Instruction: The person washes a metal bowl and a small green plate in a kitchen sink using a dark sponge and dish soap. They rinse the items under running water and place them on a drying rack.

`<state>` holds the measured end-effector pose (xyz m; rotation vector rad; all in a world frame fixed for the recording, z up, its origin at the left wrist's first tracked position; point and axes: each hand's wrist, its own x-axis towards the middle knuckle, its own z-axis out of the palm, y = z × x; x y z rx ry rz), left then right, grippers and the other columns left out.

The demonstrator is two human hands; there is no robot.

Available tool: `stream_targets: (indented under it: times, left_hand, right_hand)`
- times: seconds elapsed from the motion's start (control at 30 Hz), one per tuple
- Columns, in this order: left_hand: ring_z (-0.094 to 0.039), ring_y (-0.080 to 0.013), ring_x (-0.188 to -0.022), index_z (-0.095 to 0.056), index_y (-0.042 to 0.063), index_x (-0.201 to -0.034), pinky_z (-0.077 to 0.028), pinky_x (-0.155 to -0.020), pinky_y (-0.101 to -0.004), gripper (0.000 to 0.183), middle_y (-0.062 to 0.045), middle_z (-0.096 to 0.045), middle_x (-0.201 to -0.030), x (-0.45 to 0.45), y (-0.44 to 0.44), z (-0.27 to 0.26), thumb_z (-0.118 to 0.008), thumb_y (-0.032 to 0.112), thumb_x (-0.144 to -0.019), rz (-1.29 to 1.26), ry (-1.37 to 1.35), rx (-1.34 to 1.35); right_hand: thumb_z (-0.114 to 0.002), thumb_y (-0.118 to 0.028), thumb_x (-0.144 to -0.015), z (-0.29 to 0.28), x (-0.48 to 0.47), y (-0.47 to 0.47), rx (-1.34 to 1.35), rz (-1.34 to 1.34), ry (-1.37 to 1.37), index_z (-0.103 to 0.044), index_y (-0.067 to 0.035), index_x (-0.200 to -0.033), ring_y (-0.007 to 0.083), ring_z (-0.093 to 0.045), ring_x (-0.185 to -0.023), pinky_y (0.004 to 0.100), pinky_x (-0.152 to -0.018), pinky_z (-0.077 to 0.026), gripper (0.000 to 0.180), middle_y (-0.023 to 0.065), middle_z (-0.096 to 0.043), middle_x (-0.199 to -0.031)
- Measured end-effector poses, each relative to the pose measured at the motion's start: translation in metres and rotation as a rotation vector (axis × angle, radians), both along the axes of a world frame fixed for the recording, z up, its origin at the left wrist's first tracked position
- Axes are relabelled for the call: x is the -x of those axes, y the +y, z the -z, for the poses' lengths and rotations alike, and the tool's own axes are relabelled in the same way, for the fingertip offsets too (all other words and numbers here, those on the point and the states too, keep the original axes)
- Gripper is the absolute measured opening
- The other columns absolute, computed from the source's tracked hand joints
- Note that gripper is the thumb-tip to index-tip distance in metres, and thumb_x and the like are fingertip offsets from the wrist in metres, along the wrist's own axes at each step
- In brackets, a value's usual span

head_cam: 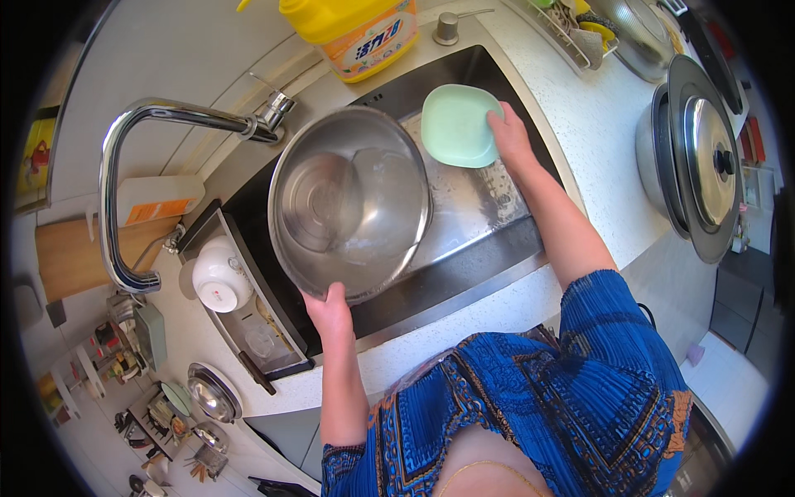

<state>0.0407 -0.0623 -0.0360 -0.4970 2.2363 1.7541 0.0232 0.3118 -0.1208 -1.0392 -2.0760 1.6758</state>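
Observation:
Over the dark kitchen sink [397, 323], my left hand [330, 310] grips the near rim of a large stainless steel basin [385, 248]. The basin is tilted, and its wet inside shows what looks like clear water. My right hand [512, 136] holds a pale green, rounded-square dish [459, 127] by its right edge, at the upper right of the basin. The dish looks empty. Beneath both lies a wet metal surface [466, 199] in the sink.
A chrome faucet [112, 186] arches at left, its spout away from the basin. A tray [233, 239] with a white bowl [217, 282] sits at the sink's left. Behind stands a yellow detergent jug [366, 37]. Lidded pots [658, 161] stand at right, near a wire rack [559, 43].

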Motion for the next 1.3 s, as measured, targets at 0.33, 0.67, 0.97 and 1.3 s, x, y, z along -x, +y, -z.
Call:
stream_targets:
  times: [0.33,0.67,0.97,1.3]
  left_hand:
    - [-0.055,-0.0208,-0.108,-0.022,0.007,-0.142,-0.041,-0.093,-0.0294,0.067,-0.016,-0.052,-0.123,0.018,0.056,-0.035,-0.044,-0.006,-0.079,0.197,0.248,0.109]
    - [-0.065,-0.0278,-0.085,-0.049,-0.009,-0.112,-0.058,-0.065,-0.0410,0.036,-0.017,-0.060,-0.100,0.006,0.009,-0.039,-0.051,0.002,-0.078,-0.046,-0.302,-0.308]
    - [-0.064,-0.0280,-0.082,-0.057,-0.005,-0.093,-0.056,-0.073,-0.0438,0.019,-0.017,-0.062,-0.091,-0.035,-0.030,-0.006,-0.057,0.004,-0.077,-0.202,-0.705,-0.840]
    - [-0.061,-0.0325,-0.093,-0.054,-0.009,-0.103,-0.052,-0.080,-0.0504,0.029,-0.020,-0.060,-0.102,-0.036,-0.039,-0.026,-0.055,0.002,-0.077,-0.225,-0.530,-0.661]
  right_hand:
    - [-0.048,-0.010,-0.090,-0.056,-0.046,0.001,0.773,0.026,0.192,-0.045,0.002,-0.125,0.0196,-0.059,-0.099,0.0313,-0.088,-0.048,0.037,0.0126,-0.058,-0.113]
    - [-0.056,-0.017,-0.089,-0.038,-0.055,0.002,0.739,-0.037,0.141,-0.050,0.002,-0.121,0.0193,-0.061,-0.094,0.0311,-0.083,-0.050,0.038,0.0117,-0.061,-0.108]
    - [-0.059,-0.019,-0.089,-0.035,-0.062,0.000,0.564,0.020,0.010,-0.047,0.003,-0.125,0.0223,-0.058,-0.104,0.0345,-0.089,-0.047,0.045,0.0124,-0.057,-0.118]
    - [-0.059,-0.009,-0.085,-0.025,-0.046,-0.024,0.279,-0.273,-0.148,-0.050,0.002,-0.124,0.0166,-0.056,-0.099,0.0295,-0.089,-0.042,0.041,0.0099,-0.060,-0.111]
